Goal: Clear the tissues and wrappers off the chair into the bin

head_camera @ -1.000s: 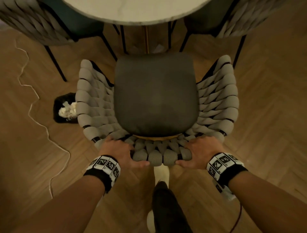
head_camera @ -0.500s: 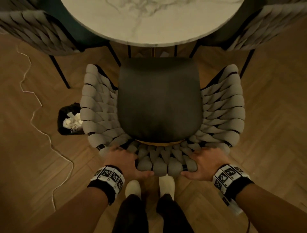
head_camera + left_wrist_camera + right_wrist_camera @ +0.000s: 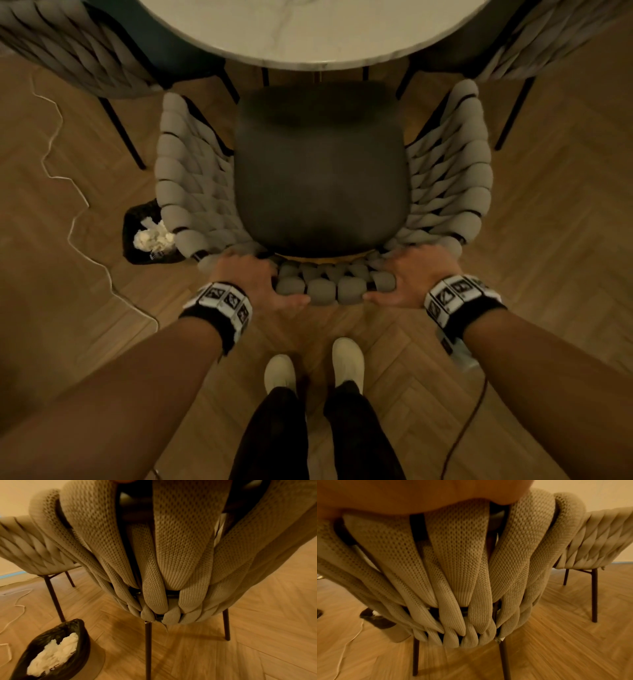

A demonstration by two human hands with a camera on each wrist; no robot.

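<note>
A chair with a woven grey backrest (image 3: 335,287) and a dark seat cushion (image 3: 322,171) stands in front of me. The cushion is bare. My left hand (image 3: 253,277) grips the top of the backrest at its left, my right hand (image 3: 407,277) grips it at its right, thumbs on the near side. A small bin with a black liner (image 3: 137,236) sits on the floor left of the chair, white crumpled tissues (image 3: 152,238) inside it. The left wrist view shows the bin liner (image 3: 75,632) with its tissues (image 3: 54,655) below the woven back (image 3: 171,547).
A round marble table (image 3: 308,31) stands just beyond the chair, its edge close to the seat front. Two more woven chairs (image 3: 78,51) (image 3: 548,41) flank it. A white cord (image 3: 68,192) snakes over the wooden floor at left. My feet (image 3: 346,359) are behind the chair.
The chair has slid forward toward the table with both hands still on its backrest. My feet have stepped up behind it.
</note>
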